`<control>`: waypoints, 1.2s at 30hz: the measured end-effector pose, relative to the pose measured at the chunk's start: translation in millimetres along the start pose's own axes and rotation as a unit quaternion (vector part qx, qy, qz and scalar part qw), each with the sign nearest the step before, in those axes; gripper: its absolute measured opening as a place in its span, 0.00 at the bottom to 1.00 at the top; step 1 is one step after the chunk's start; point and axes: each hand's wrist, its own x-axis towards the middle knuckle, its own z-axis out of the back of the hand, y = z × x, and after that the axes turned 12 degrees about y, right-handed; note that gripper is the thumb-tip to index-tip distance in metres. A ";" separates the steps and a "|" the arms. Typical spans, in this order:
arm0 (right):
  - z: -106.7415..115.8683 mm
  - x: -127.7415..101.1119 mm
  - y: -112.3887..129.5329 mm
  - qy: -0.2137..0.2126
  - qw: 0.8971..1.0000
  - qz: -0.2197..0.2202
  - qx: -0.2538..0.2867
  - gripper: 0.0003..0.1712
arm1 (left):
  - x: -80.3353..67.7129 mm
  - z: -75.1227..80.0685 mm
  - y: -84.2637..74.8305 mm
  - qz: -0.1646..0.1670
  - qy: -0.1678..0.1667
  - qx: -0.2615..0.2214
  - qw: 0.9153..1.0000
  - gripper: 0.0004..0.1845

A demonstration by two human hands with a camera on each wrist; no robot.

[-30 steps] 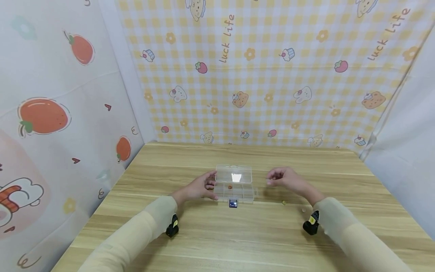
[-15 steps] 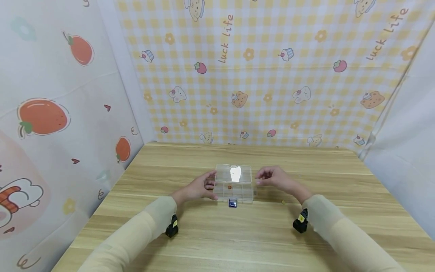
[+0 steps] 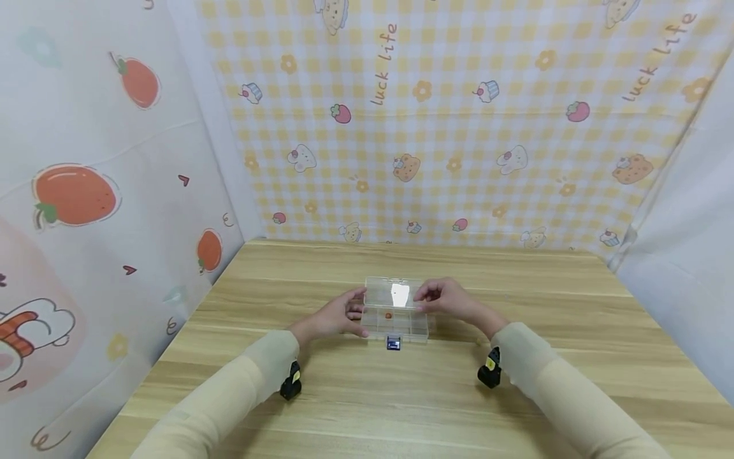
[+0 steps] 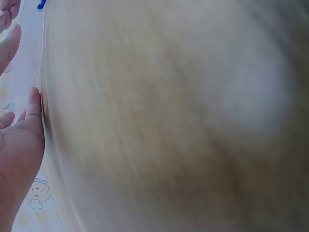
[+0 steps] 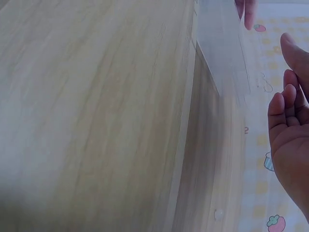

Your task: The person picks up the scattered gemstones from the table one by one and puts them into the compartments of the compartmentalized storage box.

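Note:
A clear plastic box (image 3: 410, 327) stands in the middle of the table, divided into several compartments, with its lid (image 3: 378, 292) raised at the back. One back compartment holds a small orange bead-like piece (image 3: 388, 315). A blue clasp (image 3: 393, 344) is at the front. My left hand (image 3: 331, 319) rests at the box's left end, thumb straight against the front corner, other fingers along the side. My right hand (image 3: 450, 299) hovers at the box's right end, thumb and index finger near each other. Whether a small piece sits between its fingertips is too unclear to tell.
On the wood-grain table (image 3: 367, 408), a small round translucent piece (image 5: 218, 214) lies near the right wrist. Cloth-covered walls (image 3: 459, 134) rise behind and beside the table. Each wrist carries a black camera (image 3: 291, 382).
My right hand has moved left, from apart from the box to its right end beside the lid. The left hand and the box have stayed in place.

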 end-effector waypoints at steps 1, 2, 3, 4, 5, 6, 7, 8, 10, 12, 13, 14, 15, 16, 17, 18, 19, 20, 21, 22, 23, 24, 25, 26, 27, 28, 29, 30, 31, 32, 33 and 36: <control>-1.0 1.2 0.9 0.000 1.000 0.003 -0.001 0.08 | 0.3 0.3 0.3 0.000 0.001 0.000 1.000 0.56; -2.0 2.5 1.5 0.002 1.000 0.006 -0.003 0.08 | 0.5 0.5 0.4 0.000 0.003 0.001 1.000 0.56; -2.9 3.8 2.2 0.003 1.000 0.010 -0.004 0.07 | 0.6 0.6 0.4 -0.001 0.004 0.001 1.000 0.56; -4.0 5.2 3.0 0.004 1.000 0.012 -0.005 0.07 | 0.8 0.8 0.5 -0.001 0.004 0.000 1.000 0.56; -4.9 6.4 3.6 0.007 1.000 0.017 -0.006 0.07 | 0.8 0.9 0.6 -0.001 0.005 0.000 1.000 0.56; -5.7 7.7 4.1 0.010 1.000 0.021 -0.006 0.07 | 0.5 0.9 0.3 0.000 0.004 -0.001 1.000 0.56; -6.4 8.7 4.9 0.014 1.000 0.025 -0.006 0.07 | 0.2 0.9 -0.2 0.000 0.004 -0.001 1.000 0.56; -7.2 9.7 5.5 0.017 0.999 0.030 -0.006 0.06 | -0.3 0.8 -0.7 0.001 0.004 -0.001 1.000 0.56; -8.5 11.7 6.0 0.020 0.999 0.032 -0.007 0.06 | -1.0 0.6 -1.7 0.002 0.004 -0.002 1.000 0.56; -9.9 14.0 5.8 0.023 0.999 0.032 -0.008 0.06 | -1.7 0.3 -2.9 0.000 0.004 -0.003 1.000 0.56; -10.8 15.1 5.9 0.025 0.999 0.032 -0.011 0.06 | -2.0 0.2 -3.3 -0.001 0.005 -0.003 1.000 0.56; -11.5 16.3 5.9 0.027 0.999 0.033 -0.015 0.06 | -2.1 0.2 -3.6 -0.002 0.005 -0.004 1.000 0.56; -12.4 17.3 6.1 0.029 0.999 0.028 -0.018 0.06 | -2.2 0.1 -3.9 -0.003 0.005 -0.004 1.000 0.56; -13.3 18.2 6.5 0.032 0.999 0.027 -0.020 0.06 | -2.2 0.2 -3.9 -0.004 0.005 -0.005 1.000 0.56; -14.1 19.0 7.1 0.035 0.999 0.025 -0.021 0.06 | -2.0 0.3 -3.8 -0.005 0.005 -0.005 1.000 0.56; -15.0 19.8 7.6 0.038 0.999 0.023 -0.023 0.06 | -1.8 0.6 -3.6 -0.005 0.005 -0.004 1.000 0.56; -15.8 20.4 8.1 0.039 0.999 0.021 -0.027 0.06 | -1.5 0.9 -3.2 -0.005 0.006 -0.005 1.000 0.56; -16.6 21.0 8.2 0.041 0.999 0.018 -0.029 0.06 | -1.3 1.1 -2.7 -0.005 0.007 -0.005 1.000 0.56; -17.4 21.6 8.2 0.042 0.999 0.015 -0.031 0.06 | -1.2 1.3 -2.3 -0.004 0.008 -0.005 1.000 0.56; -17.9 22.0 7.9 0.042 0.998 0.016 -0.032 0.06 | -1.1 1.5 -2.0 -0.003 0.009 -0.005 1.000 0.56; -18.5 22.6 7.9 0.042 0.998 0.016 -0.035 0.06 | -1.1 1.7 -1.8 -0.003 0.011 -0.005 1.000 0.56; -19.1 23.2 7.8 0.043 0.998 0.015 -0.038 0.06 | -1.2 1.7 -1.7 -0.002 0.012 -0.005 1.000 0.56; -19.5 23.6 8.3 0.043 0.998 0.014 -0.040 0.06 | -1.5 1.5 -1.7 -0.002 0.012 -0.005 1.000 0.56; -19.9 23.8 8.8 0.044 0.998 0.013 -0.041 0.06 | -1.8 1.4 -1.8 -0.002 0.013 -0.005 1.000 0.56; -20.2 24.0 9.0 0.044 0.998 0.014 -0.042 0.06 | -2.0 1.3 -2.0 -0.003 0.013 -0.006 1.000 0.56; -20.2 24.0 9.6 0.046 0.998 0.015 -0.043 0.06 | -2.1 1.1 -2.1 -0.004 0.014 -0.006 1.000 0.56; -20.5 24.2 10.2 0.047 0.998 0.013 -0.045 0.06 | -2.1 0.9 -2.0 -0.006 0.014 -0.006 1.000 0.56; -20.5 24.2 10.5 0.048 0.998 0.012 -0.046 0.06 | -2.2 0.6 -2.0 -0.007 0.014 -0.006 1.000 0.56; -20.5 24.3 10.6 0.048 0.998 0.013 -0.047 0.06 | -2.2 0.5 -2.0 -0.008 0.014 -0.006 1.000 0.56; -20.4 24.4 10.1 0.049 0.997 0.014 -0.049 0.06 | -2.0 0.6 -1.7 -0.009 0.014 -0.006 1.000 0.56; -20.3 24.6 9.9 0.050 0.997 0.016 -0.051 0.06 | -1.9 0.6 -1.7 -0.010 0.014 -0.007 1.000 0.56; -20.5 25.4 9.7 0.050 0.997 0.013 -0.054 0.06 | -1.7 0.6 -1.5 -0.010 0.013 -0.007 1.000 0.56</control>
